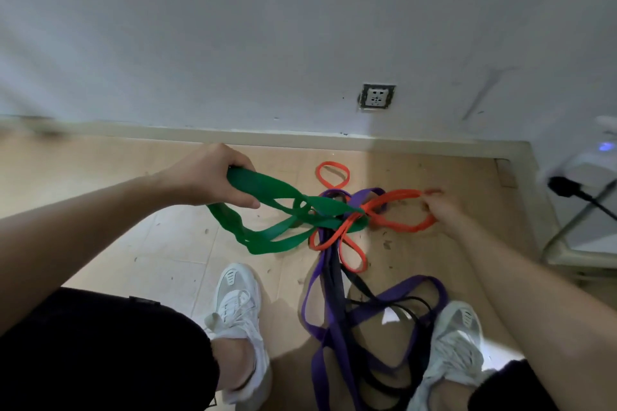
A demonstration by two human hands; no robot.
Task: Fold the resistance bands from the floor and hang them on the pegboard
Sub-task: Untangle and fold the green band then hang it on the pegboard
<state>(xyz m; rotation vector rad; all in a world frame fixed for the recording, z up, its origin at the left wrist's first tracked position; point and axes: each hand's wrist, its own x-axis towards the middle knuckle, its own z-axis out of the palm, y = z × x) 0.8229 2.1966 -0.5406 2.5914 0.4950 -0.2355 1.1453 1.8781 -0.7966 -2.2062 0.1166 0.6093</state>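
Bare forearms reach in from the lower corners over knees in black shorts [100,360]. The left hand [213,177] is clenched around one end of the broad green band [267,190], fingers curled over the top and thumb beneath. From that grip the band sags in long loops towards the knot of bands at the middle of the floor. The right hand [440,210], at about 3 o'clock from the knot, grasps the far end of an orange band [400,210]; its fingertips are blurred, so the exact hold is hard to read.

At the knot, green, orange, purple and black strands cross over one another. Another orange loop [333,173] lies in a figure-eight at 12 o'clock, just beyond the knot. The purple band [334,327] and a thinner black band [400,304] trail from the knot towards 6 o'clock and spread between the two white trainers, the left shoe [237,297] at 7 o'clock and the right shoe [457,344] at 5 o'clock.

All of this rests on a pale wood-look floor [133,243] dotted with dark specks. A cream skirting board [267,137] runs along 12 o'clock under a scuffed white wall [300,27], which carries a socket [377,96] low down. At 3 o'clock a black plug and cable [567,187] hang beside a metal frame leg [567,227].
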